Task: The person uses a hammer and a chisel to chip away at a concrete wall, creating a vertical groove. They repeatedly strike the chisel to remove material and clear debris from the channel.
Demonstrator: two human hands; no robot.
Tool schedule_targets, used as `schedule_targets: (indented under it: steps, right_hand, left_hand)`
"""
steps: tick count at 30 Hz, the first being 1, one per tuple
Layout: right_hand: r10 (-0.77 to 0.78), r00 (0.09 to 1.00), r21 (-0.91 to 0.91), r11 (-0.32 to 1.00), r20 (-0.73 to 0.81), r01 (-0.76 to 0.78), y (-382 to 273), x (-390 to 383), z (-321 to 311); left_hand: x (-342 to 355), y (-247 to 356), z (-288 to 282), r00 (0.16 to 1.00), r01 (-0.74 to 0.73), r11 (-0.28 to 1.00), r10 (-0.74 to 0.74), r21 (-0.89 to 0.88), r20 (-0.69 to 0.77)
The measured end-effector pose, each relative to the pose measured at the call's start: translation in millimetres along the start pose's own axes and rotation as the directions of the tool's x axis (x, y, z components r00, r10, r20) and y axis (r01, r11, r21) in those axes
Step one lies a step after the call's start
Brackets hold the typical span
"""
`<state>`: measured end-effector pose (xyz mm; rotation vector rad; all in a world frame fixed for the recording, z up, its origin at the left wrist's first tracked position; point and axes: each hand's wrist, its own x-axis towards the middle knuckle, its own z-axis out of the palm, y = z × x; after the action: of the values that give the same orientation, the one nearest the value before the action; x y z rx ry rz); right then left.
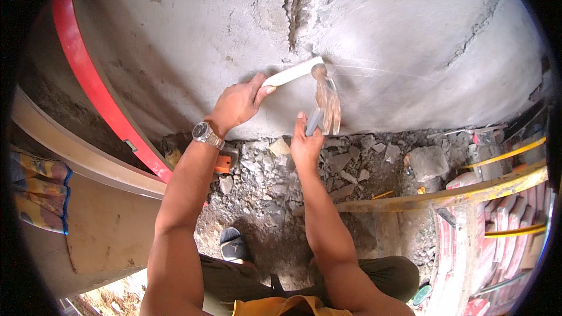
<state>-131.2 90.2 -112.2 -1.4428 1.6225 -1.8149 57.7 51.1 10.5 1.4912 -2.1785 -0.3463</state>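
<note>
My left hand (239, 104) is closed around one end of a long, narrow white piece (294, 74), held against or just off the grey plastered wall (380, 29). Its exact kind does not show. My right hand (305, 147) grips the grey handle of a claw hammer (329, 100) with a rusty, slightly blurred head. The hammer's round face overlaps the far end of the white piece; whether they touch I cannot tell. Thin lines are marked on the wall to the right of the hammer, and a rough groove (297, 9) runs down the wall above.
Broken rubble (263, 169) lies along the wall's foot, with a bigger chunk (427, 162) at right. A red level (88, 64) and a wooden board lean at left beside a patterned cloth (38, 190). A yellowish bar (445, 199) and stacked packages (509, 216) stand at right.
</note>
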Motion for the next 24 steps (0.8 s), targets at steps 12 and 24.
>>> schedule_targets:
  steps: [12,24]
  right_hand:
    - [0.283,0.931,0.071,0.949,0.229,-0.306,-32.6,7.5,-3.0]
    - [0.26,0.958,0.337,0.897,0.117,-0.285,-50.2,5.2,-13.7]
  left_hand:
    - [-5.1,-4.8,0.8,1.0,-0.006,0.999,0.005,-0.038,-0.024]
    - [-3.0,-6.5,3.0,0.999,-0.024,0.999,0.022,-0.041,-0.047]
